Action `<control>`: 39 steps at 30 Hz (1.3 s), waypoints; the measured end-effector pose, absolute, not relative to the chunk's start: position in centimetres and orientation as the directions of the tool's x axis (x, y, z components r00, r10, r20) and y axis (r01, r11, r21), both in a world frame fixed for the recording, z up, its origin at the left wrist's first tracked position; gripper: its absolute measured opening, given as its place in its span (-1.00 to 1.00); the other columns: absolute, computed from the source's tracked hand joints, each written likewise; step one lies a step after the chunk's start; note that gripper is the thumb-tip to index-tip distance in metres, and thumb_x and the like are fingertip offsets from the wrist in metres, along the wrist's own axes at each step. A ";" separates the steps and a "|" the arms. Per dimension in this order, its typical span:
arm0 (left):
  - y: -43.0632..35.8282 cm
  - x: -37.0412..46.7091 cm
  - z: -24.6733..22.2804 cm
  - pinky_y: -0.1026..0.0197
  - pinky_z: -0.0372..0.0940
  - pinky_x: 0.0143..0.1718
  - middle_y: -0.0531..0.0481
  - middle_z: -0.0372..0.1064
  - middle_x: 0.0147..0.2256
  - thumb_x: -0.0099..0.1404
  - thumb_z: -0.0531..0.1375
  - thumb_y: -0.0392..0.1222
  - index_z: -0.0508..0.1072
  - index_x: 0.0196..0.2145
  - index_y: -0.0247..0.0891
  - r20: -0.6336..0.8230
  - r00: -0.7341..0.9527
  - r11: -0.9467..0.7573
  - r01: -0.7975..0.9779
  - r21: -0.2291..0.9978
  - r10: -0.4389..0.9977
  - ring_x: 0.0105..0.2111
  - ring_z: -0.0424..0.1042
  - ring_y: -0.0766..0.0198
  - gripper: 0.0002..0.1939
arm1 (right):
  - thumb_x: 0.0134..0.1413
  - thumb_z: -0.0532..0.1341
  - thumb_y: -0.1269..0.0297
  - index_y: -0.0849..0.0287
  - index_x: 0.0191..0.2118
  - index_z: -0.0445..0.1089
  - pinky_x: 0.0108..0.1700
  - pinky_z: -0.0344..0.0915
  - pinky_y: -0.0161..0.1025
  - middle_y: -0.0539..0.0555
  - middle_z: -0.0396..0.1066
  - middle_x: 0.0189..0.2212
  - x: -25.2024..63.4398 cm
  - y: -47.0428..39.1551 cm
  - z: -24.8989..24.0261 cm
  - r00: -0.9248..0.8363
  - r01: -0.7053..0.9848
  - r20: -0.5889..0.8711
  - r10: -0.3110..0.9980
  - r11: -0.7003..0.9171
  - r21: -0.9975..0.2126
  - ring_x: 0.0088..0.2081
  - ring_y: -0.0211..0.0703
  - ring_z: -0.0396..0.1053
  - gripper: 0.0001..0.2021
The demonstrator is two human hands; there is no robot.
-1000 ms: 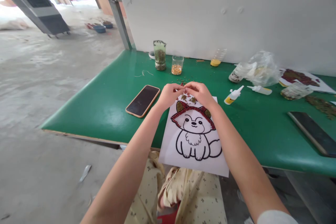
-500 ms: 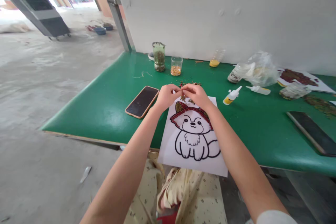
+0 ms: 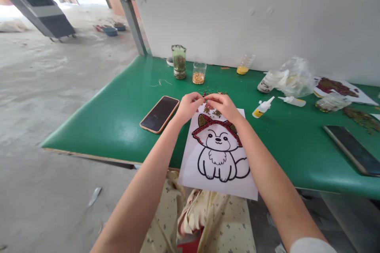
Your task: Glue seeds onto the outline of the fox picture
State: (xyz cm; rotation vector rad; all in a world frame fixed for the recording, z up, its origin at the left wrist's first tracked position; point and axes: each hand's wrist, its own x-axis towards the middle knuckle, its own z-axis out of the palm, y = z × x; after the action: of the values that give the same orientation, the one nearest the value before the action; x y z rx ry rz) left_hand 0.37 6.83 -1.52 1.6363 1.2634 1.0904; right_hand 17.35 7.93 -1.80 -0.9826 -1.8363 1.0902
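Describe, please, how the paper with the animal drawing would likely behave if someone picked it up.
The paper looks thin, so it would probably flex; its near edge overhangs the green table. The grains covering the ears may make that end heavier. The small green heaps near its far edge look loose and could slide if tilted.

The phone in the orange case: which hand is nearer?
Left. The left hand is just to the right of the phone; the right hand is farther right, past the left hand.
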 end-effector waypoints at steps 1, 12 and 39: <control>6.8 0.3 -1.5 0.34 0.14 -0.54 0.10 0.25 -0.60 0.10 0.04 -0.23 0.35 -0.53 -0.30 0.152 0.122 -0.182 0.291 0.939 0.981 -0.60 0.24 0.41 -0.86 | 0.07 0.18 0.23 0.18 -0.21 0.47 -0.26 0.31 -0.22 0.05 0.48 -0.39 17.4 7.9 -1.7 -0.401 0.232 0.222 0.889 0.333 -0.914 -0.35 -0.20 0.40 -0.79; 6.0 0.2 -0.3 0.31 0.05 -0.56 0.06 0.24 -0.63 0.21 -0.01 -0.18 0.31 -0.62 -0.28 0.160 -0.020 -0.131 0.480 0.867 0.987 -0.64 0.20 0.38 -0.70 | 0.03 0.05 0.40 0.21 -0.25 0.44 -0.07 0.33 -0.10 0.14 0.50 -0.28 21.2 10.6 -3.7 0.104 0.575 0.366 0.925 0.244 -0.781 -0.22 -0.08 0.43 -0.76; 7.3 -0.1 -1.6 0.20 0.28 -0.10 -0.09 0.50 -0.14 0.28 0.01 -0.30 0.58 -0.25 -0.22 0.084 0.124 -0.149 0.873 0.465 0.989 -0.11 0.43 0.15 -0.68 | -0.11 -0.05 0.69 0.18 0.19 0.29 0.23 0.16 -0.03 0.09 0.29 0.17 23.0 15.1 -5.3 -0.190 0.855 0.134 0.973 0.231 -0.465 0.20 0.00 0.23 -0.31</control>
State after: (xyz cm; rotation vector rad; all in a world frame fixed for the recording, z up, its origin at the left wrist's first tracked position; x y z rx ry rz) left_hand -0.08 7.34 -1.63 2.1044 1.8187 0.5434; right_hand 23.04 15.07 -5.27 -1.6825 -2.1133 0.4048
